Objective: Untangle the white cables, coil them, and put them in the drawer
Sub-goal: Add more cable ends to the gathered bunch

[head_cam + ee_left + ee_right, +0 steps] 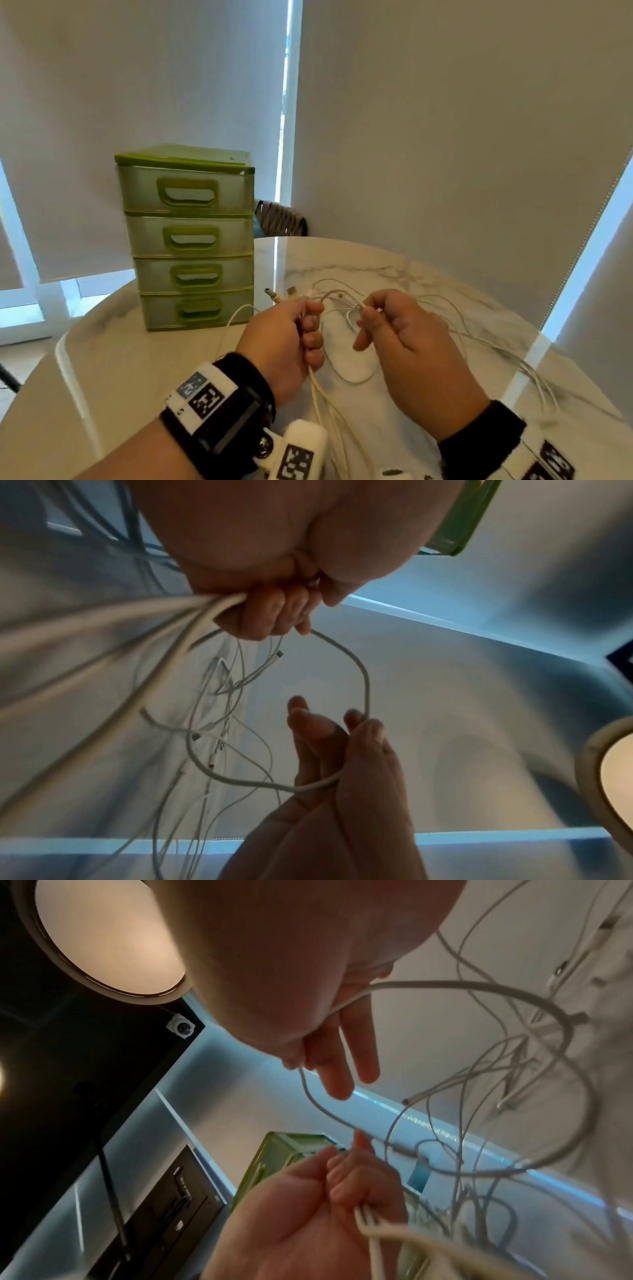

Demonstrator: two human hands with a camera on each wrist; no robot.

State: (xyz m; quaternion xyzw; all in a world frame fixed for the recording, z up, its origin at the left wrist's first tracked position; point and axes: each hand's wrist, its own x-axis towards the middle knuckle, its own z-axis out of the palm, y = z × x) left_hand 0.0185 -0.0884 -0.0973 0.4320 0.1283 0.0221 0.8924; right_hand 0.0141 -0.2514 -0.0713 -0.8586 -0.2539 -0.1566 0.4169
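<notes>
A round marble-patterned tabletop (394, 270) fills the lower part of the head view, its near edge cut off by the frame. At its back left stands a green four-drawer plastic organizer (190, 240), all drawers pushed in; their frosted fronts hide whatever is inside. Behind the organizer's right side a woven chair back (282, 219) shows only partly, its lower part hidden by the tabletop.

The white cables (479, 339) lie in a loose tangle across the tabletop's middle and right, trailing off toward the near right edge; how many separate cables there are cannot be made out. Part of the tangle is lifted off the surface between the two hands.

The left hand (284, 342) is closed in a fist around a bundle of several cable strands, with connector ends (284, 294) sticking out above the fist; their types are too blurred to tell. The right hand (407, 339) pinches a single thicker strand between thumb and forefinger, while its other fingers (359, 1053) extend loosely. In the left wrist view that strand forms a loop (363, 674) running from one hand to the other. Both wrists wear black bands with printed markers, partly cut off at the bottom.
</notes>
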